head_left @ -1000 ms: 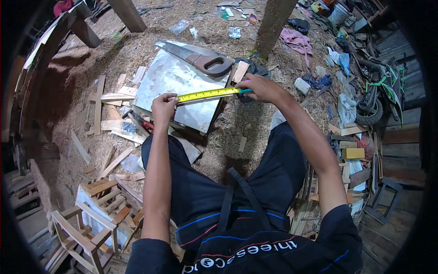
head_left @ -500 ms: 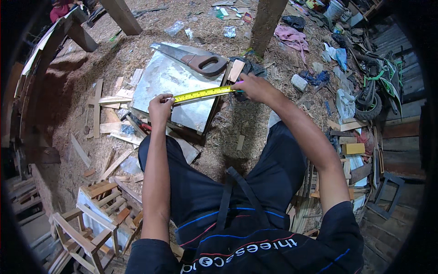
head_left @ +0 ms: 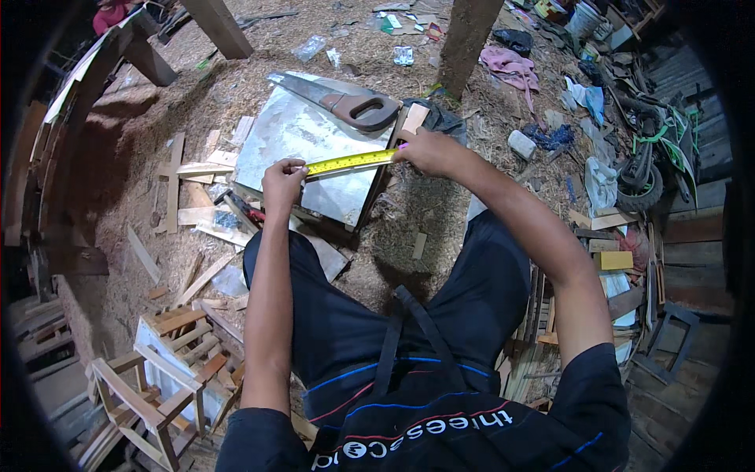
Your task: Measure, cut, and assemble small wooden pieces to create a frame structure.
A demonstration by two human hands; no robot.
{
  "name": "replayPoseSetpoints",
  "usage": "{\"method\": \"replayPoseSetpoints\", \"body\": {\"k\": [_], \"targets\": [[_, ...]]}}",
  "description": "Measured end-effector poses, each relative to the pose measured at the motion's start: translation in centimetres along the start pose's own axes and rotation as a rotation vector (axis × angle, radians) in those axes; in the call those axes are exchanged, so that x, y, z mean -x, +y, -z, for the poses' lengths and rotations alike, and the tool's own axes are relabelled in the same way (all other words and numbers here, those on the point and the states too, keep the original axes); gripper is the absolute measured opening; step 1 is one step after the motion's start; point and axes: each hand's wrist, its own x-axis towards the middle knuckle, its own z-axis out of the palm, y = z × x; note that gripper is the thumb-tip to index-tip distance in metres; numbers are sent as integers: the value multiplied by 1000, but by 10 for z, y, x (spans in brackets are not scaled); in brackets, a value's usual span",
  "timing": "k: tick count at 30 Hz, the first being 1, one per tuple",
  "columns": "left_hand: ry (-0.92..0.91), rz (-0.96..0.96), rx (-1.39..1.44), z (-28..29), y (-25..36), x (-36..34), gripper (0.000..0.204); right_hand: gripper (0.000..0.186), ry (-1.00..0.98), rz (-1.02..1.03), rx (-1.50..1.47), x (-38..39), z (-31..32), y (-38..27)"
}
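My left hand (head_left: 283, 182) pinches the left end of a yellow tape measure (head_left: 346, 161) stretched across a square board with a pale, worn top (head_left: 271, 134). My right hand (head_left: 425, 151) is closed on the tape's other end at the board's right side; a small pink bit shows at its fingertips, and the case is mostly hidden. A handsaw with a brown handle (head_left: 359, 110) lies along the board's far part. A small wood block (head_left: 414, 116) and a black plastic bag (head_left: 447, 118) are beside the board's upper right.
Wood scraps (head_left: 193, 169) litter the sawdust floor. A wooden stool frame (head_left: 134, 393) stands lower left. Wooden posts (head_left: 460, 47) rise at the back. A small motorbike (head_left: 653, 157) and clutter line the right. Another person in red (head_left: 106, 16) is at top left.
My right hand has moved slightly left along the tape, turning so its fingers cover more of the case. My left hand stays at the tape's left end.
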Motion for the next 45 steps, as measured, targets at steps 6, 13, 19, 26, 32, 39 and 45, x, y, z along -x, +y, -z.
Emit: {"method": "replayPoseSetpoints", "body": {"k": [6,13,19,26,32,39,45], "targets": [[-13,-98,-230,4,16,4,17,32,28,111,22,-4,2,8],[27,-563,-376,-8,18,16,16,37,-100,80,21,-10,10,3],[89,-642,-386,-11,15,28,10,40,-150,56,18,-16,14,4],[41,-673,-708,-13,22,47,24,36,-146,57,60,-20,20,5],[108,-642,-864,-17,18,54,32,45,-166,41,61,-20,20,0],[56,-535,-960,-26,43,57,42,31,-62,75,46,-15,17,4],[11,-508,-1230,-45,64,56,51,46,-204,-1,-14,-22,23,-2]]}}
